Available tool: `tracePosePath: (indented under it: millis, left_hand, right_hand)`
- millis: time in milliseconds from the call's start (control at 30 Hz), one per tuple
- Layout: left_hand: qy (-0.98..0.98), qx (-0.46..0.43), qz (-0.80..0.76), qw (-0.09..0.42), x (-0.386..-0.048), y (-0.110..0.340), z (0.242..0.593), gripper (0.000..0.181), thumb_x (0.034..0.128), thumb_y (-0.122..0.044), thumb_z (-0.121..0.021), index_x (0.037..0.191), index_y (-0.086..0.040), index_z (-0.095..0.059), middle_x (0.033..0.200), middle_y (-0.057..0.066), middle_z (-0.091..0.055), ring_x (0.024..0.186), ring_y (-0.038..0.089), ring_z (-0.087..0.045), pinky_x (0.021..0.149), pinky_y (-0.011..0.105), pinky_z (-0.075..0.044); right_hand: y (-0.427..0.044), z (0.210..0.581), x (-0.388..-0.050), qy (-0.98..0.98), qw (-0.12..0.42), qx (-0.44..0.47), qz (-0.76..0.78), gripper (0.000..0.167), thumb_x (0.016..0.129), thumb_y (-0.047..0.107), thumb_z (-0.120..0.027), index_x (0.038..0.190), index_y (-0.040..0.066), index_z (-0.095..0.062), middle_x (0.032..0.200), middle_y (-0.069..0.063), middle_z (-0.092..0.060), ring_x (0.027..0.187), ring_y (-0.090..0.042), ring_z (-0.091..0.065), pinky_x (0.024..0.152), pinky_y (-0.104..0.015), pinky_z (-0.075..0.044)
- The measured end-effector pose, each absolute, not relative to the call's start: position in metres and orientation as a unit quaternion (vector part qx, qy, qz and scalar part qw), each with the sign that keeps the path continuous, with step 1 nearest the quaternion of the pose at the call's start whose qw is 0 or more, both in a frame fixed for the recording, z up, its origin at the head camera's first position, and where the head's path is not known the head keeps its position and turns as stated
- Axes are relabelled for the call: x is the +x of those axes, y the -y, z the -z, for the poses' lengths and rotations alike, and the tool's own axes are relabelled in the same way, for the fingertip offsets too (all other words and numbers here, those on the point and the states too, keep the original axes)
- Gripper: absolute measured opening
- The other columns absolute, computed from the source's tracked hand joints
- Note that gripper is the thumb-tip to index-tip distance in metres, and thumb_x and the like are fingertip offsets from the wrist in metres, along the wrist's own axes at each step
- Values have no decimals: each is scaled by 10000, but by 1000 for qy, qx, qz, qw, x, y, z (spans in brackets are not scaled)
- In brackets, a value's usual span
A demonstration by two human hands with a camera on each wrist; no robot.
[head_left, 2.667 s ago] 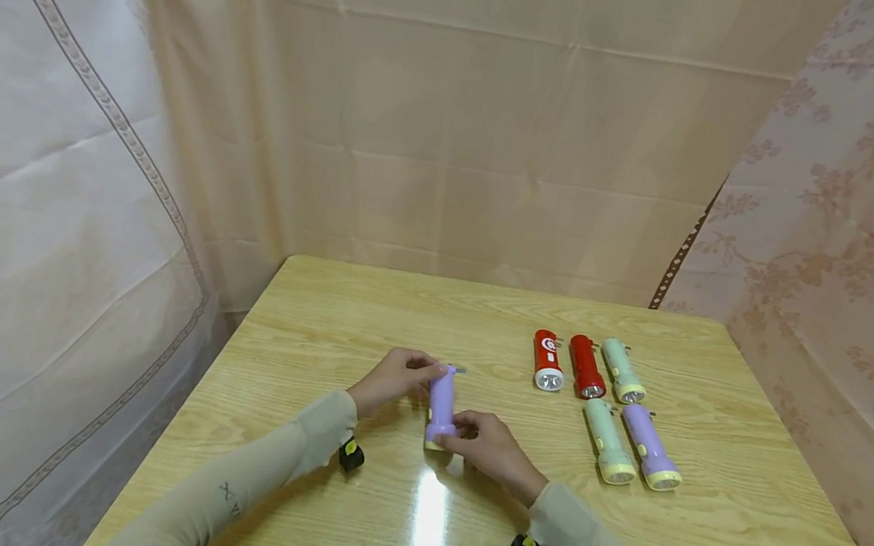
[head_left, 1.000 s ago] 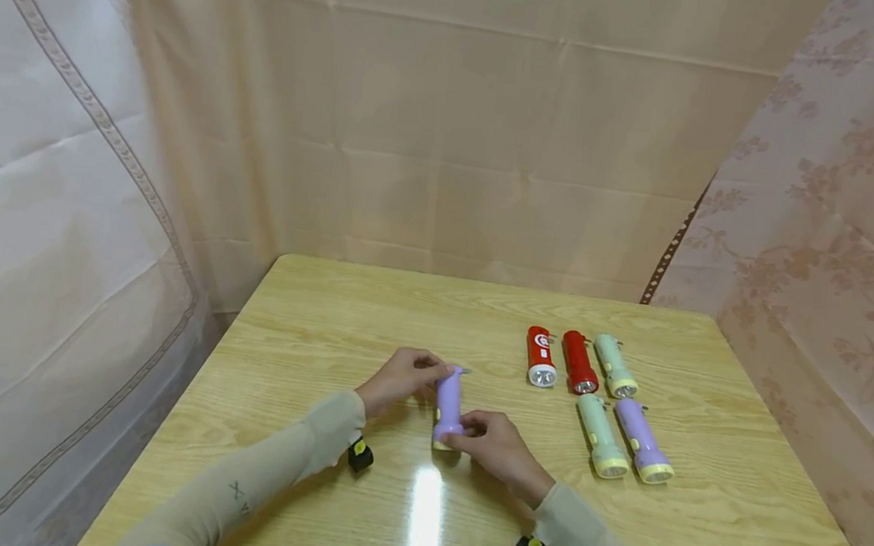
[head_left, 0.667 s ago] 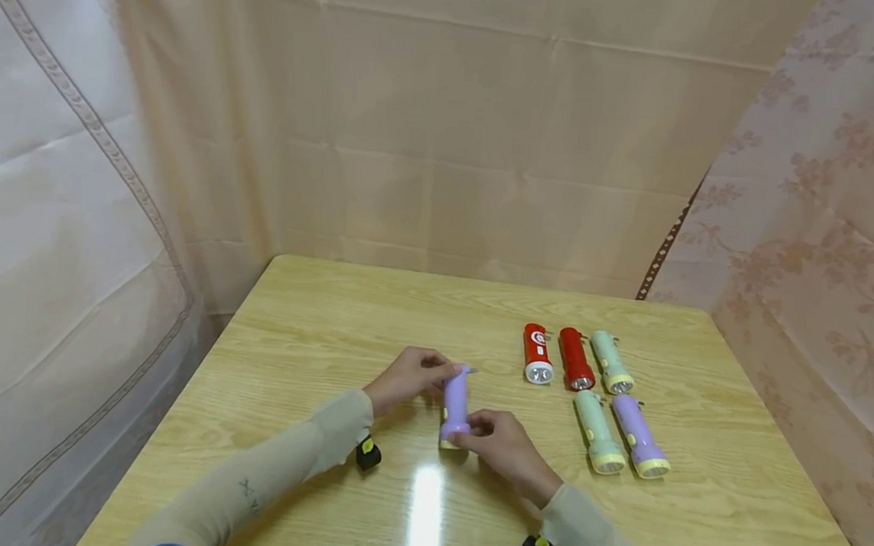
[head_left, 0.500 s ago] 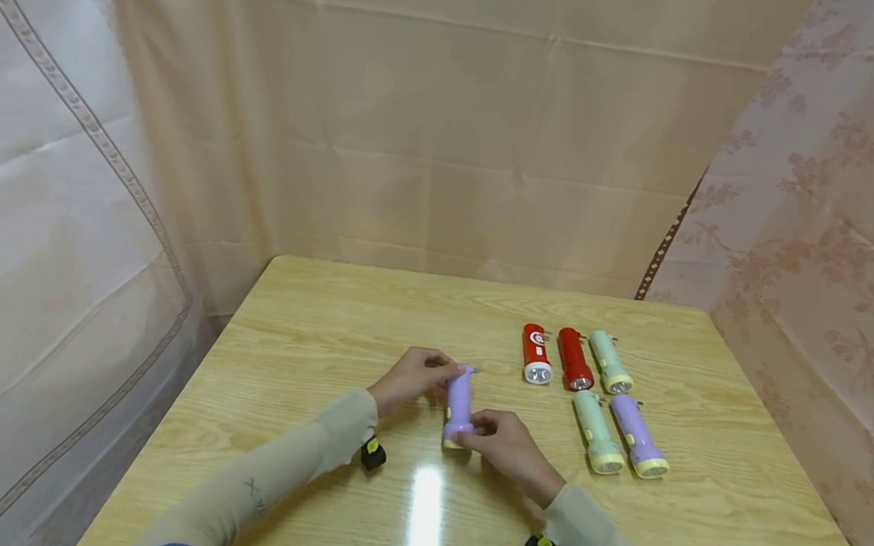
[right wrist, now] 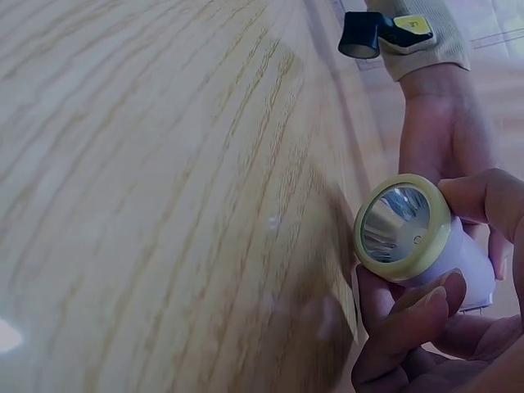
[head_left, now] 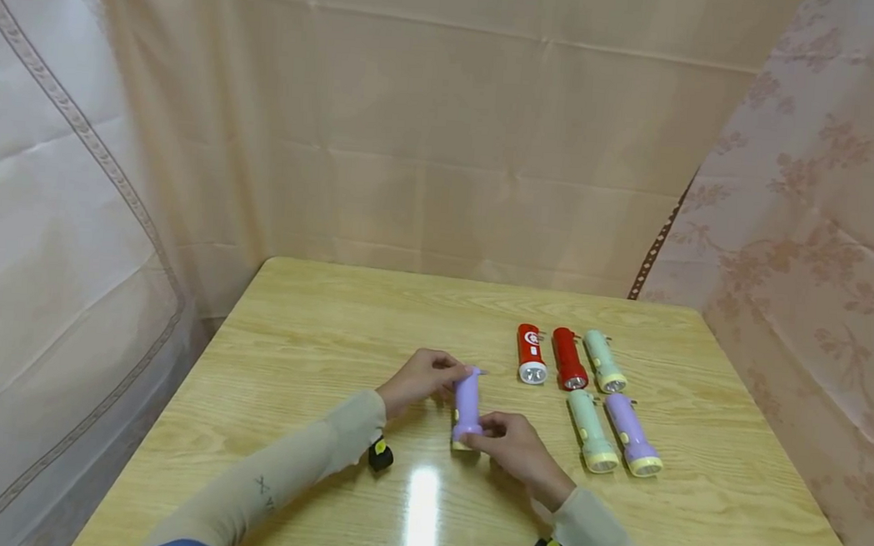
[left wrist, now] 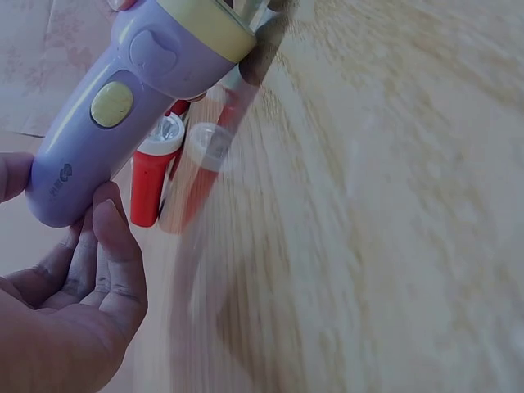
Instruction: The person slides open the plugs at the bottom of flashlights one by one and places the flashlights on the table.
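Both hands hold one purple flashlight (head_left: 467,404) with a yellow head rim, just above or on the table; which of the two I cannot tell. My left hand (head_left: 421,379) pinches its tail end, where metal plug prongs stick out. The right hand (head_left: 518,447) grips the head end between thumb and fingers. In the left wrist view, the flashlight (left wrist: 106,106) shows its oval yellow switch, with the left fingers (left wrist: 119,237) at the tail. The right wrist view shows the flashlight's yellow-rimmed lens (right wrist: 401,228), with the right thumb and fingers around the head.
To the right lie a red flashlight with a white rim (head_left: 531,352), a plain red one (head_left: 569,359), two mint-green flashlights (head_left: 603,361) and another purple flashlight (head_left: 632,433). They rest on a wooden table (head_left: 344,326) with a beige curtain (head_left: 431,122) behind.
Both hands have shifted slightly to the right with the purple flashlight, closer to the other flashlights. The whole view has drifted a little. The grips look the same.
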State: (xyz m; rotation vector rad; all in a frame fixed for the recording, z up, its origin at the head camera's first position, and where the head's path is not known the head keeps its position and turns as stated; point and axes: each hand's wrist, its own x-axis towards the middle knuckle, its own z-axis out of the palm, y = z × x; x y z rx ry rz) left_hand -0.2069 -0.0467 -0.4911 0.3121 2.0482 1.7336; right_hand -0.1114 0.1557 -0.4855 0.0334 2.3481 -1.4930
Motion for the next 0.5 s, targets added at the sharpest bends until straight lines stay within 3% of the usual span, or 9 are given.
tracePosePath:
  millis: [500]
  left_hand:
    - [-728, 116, -637, 224, -216, 21, 493, 388, 951, -398, -748, 1134, -58, -713, 1023, 79, -724, 880, 230, -707, 726, 372, -598]
  right_hand:
    - [-174, 484, -114, -830, 161, 45, 532, 493, 865, 348, -838, 1201, 15, -700, 1019, -53, -695, 862, -209, -571, 690, -312, -475]
